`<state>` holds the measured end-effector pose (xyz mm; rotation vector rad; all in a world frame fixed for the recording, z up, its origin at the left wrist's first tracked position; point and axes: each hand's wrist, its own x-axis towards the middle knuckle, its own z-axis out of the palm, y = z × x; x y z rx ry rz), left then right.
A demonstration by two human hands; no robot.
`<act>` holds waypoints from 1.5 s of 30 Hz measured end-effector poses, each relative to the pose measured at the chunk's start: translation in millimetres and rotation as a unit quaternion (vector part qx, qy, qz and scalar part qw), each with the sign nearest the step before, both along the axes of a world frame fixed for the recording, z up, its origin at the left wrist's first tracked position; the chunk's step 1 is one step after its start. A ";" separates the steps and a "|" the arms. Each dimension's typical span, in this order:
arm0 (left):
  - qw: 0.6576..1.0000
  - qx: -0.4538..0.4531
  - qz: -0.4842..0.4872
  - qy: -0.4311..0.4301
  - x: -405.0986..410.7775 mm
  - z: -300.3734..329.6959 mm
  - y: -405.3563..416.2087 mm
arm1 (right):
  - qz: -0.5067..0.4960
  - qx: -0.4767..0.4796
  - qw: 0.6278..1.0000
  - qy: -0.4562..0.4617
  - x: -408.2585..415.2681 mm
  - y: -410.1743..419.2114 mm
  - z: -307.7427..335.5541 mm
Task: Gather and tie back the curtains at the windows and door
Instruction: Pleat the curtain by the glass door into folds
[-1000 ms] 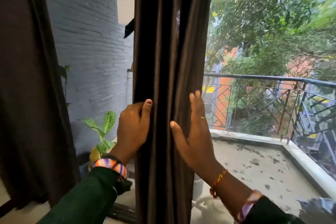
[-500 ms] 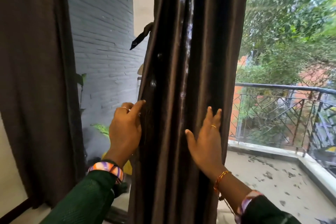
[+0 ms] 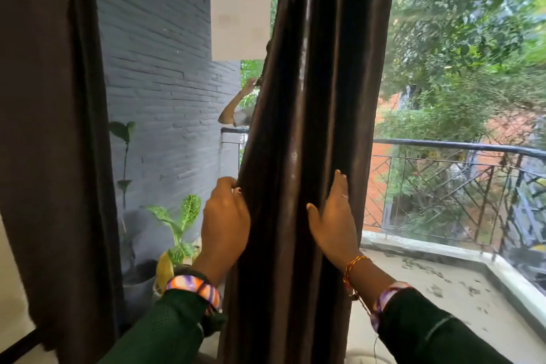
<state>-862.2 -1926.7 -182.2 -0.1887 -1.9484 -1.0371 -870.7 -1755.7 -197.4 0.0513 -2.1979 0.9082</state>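
Far to my left a second dark curtain (image 3: 53, 127) hangs loose against the frame, not yet tied. Beyond it, through the glass, stand the grey brick wall (image 3: 159, 91) and a leafy potted plant (image 3: 177, 230). My left hand (image 3: 226, 221) is curled round the left edge of the brown curtain (image 3: 313, 133), fingers tucked behind the folds and gripping them. This curtain hangs bunched into a narrow column in the middle of the glass. My right hand (image 3: 334, 221) lies flat and open against its right side, pressing the pleats inward, thumb spread, closed on nothing. Right of that is the balcony railing (image 3: 458, 146). I judge I'm at the gathering step; next I need both hands to squeeze the bundle tight, then something to tie it with, and I see no tie-back here
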 end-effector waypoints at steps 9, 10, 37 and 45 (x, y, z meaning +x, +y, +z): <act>0.982 0.057 0.178 -0.030 -13.2 13.2 -70.4 | 0.098 -0.045 0.993 -0.043 -45.6 -14.0 -5.7; 0.979 0.052 0.193 -0.035 -13.5 14.1 -77.9 | 0.108 -0.070 0.989 -0.069 -52.4 -11.6 -6.2; 0.962 -0.135 0.221 0.083 -32.5 -49.9 14.3 | 0.144 -0.059 0.969 0.192 -18.1 3.3 -45.0; 0.985 -0.149 -0.041 0.080 -20.0 -44.5 58.9 | 0.111 -0.155 0.973 0.128 -2.9 32.3 -31.3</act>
